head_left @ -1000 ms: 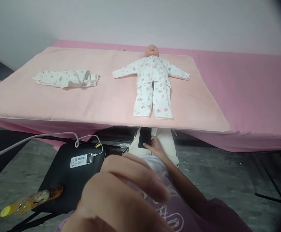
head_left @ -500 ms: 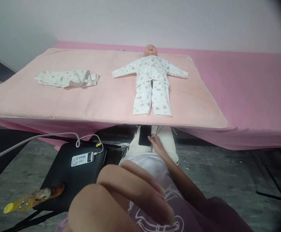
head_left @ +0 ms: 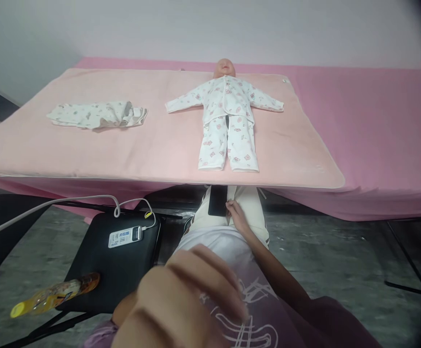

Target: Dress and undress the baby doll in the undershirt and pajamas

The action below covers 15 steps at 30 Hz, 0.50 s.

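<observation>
Large and blurred, my left hand (head_left: pixel 195 295) is close to the camera, in front of the purple shirt (head_left: pixel 286 309). Its fingers look bent downward; motion blur hides whether they hold anything. On my lap, my right hand (head_left: pixel 236 216) is closed, with curled fingertips at the right edge of a black phone (head_left: pixel 218 200). What those fingertips pinch is not clear. The phone lies on cream trousers (head_left: pixel 252 208), partly under the table edge. Beyond, a baby doll (head_left: pixel 225 68) lies face up with arms spread, in a white printed top (head_left: pixel 226 99) and matching trousers (head_left: pixel 212 147).
Folded printed baby clothes (head_left: pixel 97 115) lie left on the peach mat (head_left: pixel 152 150), over a pink cloth (head_left: pixel 370 121). At left a black chair (head_left: pixel 123 270) carries a white power bank (head_left: pixel 125 237) with a cable (head_left: pixel 79 199) and a yellow-capped bottle (head_left: pixel 56 295).
My left hand has shifted slightly and become more blurred. The right hand's fingers have slid a little to the right along the phone's edge. The camera view has tilted slightly.
</observation>
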### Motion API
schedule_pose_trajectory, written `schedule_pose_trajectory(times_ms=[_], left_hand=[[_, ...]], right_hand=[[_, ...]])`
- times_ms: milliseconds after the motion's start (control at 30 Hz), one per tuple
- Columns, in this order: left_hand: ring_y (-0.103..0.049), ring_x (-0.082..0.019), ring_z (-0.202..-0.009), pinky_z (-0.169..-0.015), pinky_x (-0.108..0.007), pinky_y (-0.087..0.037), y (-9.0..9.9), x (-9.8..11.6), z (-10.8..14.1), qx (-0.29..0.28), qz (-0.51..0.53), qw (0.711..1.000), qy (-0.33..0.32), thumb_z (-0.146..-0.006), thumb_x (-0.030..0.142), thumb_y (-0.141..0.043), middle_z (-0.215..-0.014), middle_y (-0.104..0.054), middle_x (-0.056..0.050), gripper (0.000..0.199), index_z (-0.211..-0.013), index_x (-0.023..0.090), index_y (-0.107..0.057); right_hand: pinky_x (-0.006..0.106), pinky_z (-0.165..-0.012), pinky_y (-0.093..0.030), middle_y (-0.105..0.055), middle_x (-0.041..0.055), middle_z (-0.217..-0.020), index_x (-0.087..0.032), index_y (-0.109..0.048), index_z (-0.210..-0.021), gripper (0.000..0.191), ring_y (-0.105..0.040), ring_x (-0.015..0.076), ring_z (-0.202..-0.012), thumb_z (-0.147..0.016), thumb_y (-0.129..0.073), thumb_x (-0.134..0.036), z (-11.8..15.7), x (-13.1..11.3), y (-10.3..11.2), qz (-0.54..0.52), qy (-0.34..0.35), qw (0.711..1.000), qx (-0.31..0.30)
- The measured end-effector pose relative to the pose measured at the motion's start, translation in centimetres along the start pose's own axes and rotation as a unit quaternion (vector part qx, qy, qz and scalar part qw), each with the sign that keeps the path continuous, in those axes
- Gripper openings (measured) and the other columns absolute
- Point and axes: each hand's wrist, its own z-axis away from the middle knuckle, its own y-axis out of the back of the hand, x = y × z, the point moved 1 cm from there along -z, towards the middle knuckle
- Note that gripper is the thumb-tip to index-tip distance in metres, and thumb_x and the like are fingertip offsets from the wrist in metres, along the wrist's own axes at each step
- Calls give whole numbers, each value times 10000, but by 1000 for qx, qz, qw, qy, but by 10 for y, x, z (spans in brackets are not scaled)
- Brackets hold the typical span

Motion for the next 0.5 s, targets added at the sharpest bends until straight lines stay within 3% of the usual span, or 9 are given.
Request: schedule_pose_trajectory(times_ms=[100,200,333,500], left_hand=[[-677,-289,-665,-574,-545,-539,-7,-33,-33,123,109,983,-77,-900,547,-720,-728,-680,-29,137,-1034,522,-728],[-710,-250,-789,-695,-466,-602,-4,-85,-42,125,82,988,-35,-1030,466,-706,-874,-692,-52,254,-858,298,-627],[-699,-189,-870,-827,-371,-582,14,-154,-10,163,-6,985,59,-1062,282,-723,-936,-673,-43,384,-739,201,-533],[-691,-209,-1028,-941,-348,-554,26,-207,24,220,-60,959,168,-1011,334,-795,-1025,-668,-66,390,-703,193,-600]], right_hand=[[387,-841,-503,-629,19,-889,-269,-590,-920,459,-616,254,-845,-934,-658,-722,1,1,-1,-7,0,1000,-7],[385,-856,-515,-657,29,-934,-266,-598,-952,468,-633,255,-880,-919,-704,-721,3,2,-2,1,8,1000,-2],[389,-860,-521,-661,40,-935,-259,-605,-953,475,-641,260,-905,-917,-731,-716,5,5,-3,24,20,999,8],[397,-855,-529,-677,44,-973,-260,-601,-974,420,-650,257,-901,-937,-732,-657,7,6,-5,32,22,999,7]])
